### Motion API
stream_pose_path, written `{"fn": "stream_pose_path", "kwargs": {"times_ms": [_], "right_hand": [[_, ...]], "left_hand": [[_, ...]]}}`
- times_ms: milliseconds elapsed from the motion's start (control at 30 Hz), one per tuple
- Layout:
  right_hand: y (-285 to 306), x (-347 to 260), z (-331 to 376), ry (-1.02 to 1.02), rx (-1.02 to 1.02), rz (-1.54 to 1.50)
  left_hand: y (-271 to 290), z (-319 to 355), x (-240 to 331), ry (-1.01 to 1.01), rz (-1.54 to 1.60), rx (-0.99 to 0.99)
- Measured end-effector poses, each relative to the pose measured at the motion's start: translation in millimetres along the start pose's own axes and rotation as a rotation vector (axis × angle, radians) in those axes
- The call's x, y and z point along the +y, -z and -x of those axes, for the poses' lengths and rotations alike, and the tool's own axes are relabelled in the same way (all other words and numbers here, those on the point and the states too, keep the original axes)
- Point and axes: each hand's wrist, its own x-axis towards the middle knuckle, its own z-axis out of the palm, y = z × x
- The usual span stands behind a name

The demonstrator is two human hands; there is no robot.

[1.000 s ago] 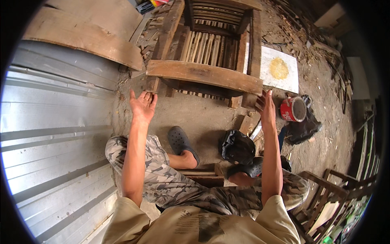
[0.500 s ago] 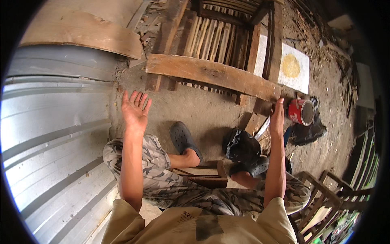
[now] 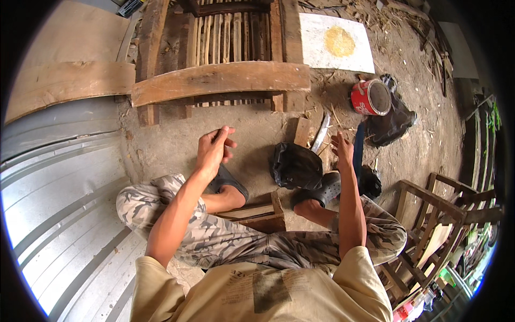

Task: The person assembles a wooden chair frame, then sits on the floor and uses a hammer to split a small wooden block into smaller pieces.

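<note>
My left hand hovers above the dirt floor, turned on its side, thumb and fingers apart, holding nothing. Ahead of it stands a wooden chair frame with a slatted part and a broad curved board across its near side. To the right, my right hand is in the air with loosely bent, parted fingers and nothing visible in it. Nearest to that hand are a pale metal blade, a dark blue flat strip and a black plastic bag. Neither hand touches the chair.
A red can stands beside another black bag at the right. Beyond lies a white sheet with a yellowish round patch. A small wood block is near the blade. Metal sheeting runs along the left; a wooden frame is at the lower right.
My right hand has come off the curved board's right end and drawn back. My left hand has turned from palm-up to sideways and moved inward. The view has shifted right.
</note>
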Motion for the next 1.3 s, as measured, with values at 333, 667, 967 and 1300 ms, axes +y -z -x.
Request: {"fn": "stream_pose_path", "kwargs": {"times_ms": [333,667,967,1300], "right_hand": [[19,69,-12,-0.192,0.109,0.014],[46,96,24,-0.132,0.073,-0.229],[20,-72,96,0.231,-0.058,-0.150],[-112,-236,116,0.468,-0.301,0.237]], "left_hand": [[-24,-34,-23,-0.115,0.164,0.336],[-82,10,45,-0.661,-0.670,0.192],[-7,-59,197,-1.023,-1.252,0.405],[56,-90,182,-0.521,-1.543,0.140]]}}
